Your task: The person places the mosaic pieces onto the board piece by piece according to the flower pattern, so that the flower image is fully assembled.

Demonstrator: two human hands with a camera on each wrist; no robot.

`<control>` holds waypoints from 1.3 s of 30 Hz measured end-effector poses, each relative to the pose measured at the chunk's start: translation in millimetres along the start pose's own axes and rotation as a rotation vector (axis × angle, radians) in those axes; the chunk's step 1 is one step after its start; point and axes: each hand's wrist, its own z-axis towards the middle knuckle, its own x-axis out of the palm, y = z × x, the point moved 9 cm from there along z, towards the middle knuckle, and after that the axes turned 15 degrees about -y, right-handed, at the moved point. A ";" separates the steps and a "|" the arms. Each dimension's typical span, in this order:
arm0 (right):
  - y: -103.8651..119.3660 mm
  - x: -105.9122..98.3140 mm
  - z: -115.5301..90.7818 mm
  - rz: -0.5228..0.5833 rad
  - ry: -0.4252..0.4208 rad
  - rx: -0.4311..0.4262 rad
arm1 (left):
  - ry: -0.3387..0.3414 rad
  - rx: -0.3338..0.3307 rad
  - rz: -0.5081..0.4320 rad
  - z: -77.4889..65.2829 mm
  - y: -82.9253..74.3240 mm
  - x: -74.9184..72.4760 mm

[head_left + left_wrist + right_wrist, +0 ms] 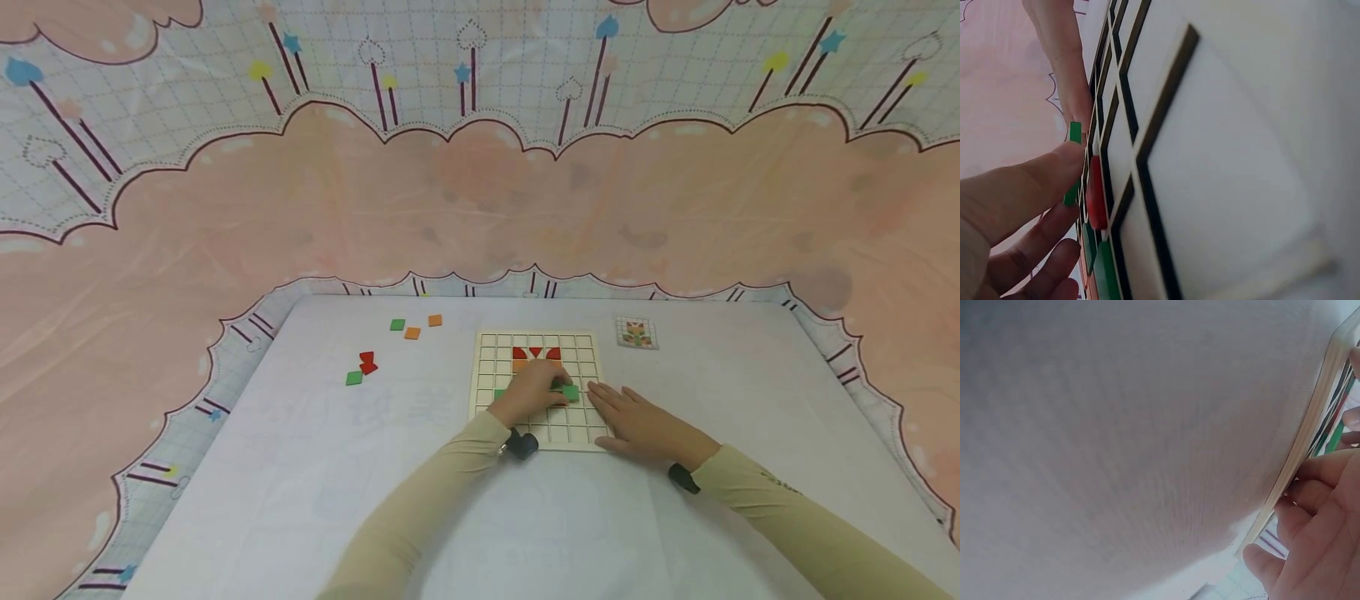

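My left hand (534, 390) is over the middle of the wooden grid board (558, 447) and pinches a green tile (1075, 132) between thumb and fingers, near the board's right side. Red pieces (535, 352) form a row in the upper cells, with orange tiles (519, 366) below them, partly behind the hand. Another green tile (499, 394) shows left of the hand. In the left wrist view a red piece (1096, 197) sits in the grid. My right hand (648, 425) rests with extended fingers against the board's right edge.
On the white table (225, 500), a small pattern card (637, 332) lies right of the board. Loose pieces lie to its left: orange tiles (412, 333), a green tile (397, 325), red pieces (367, 362) and another green tile (354, 378). A patterned cloth (480, 208) hangs behind.
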 end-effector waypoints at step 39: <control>-3.3 3.2 -0.2 0.005 0.006 0.000 | 0.024 -0.013 -0.080 -13.1 16.4 -45.1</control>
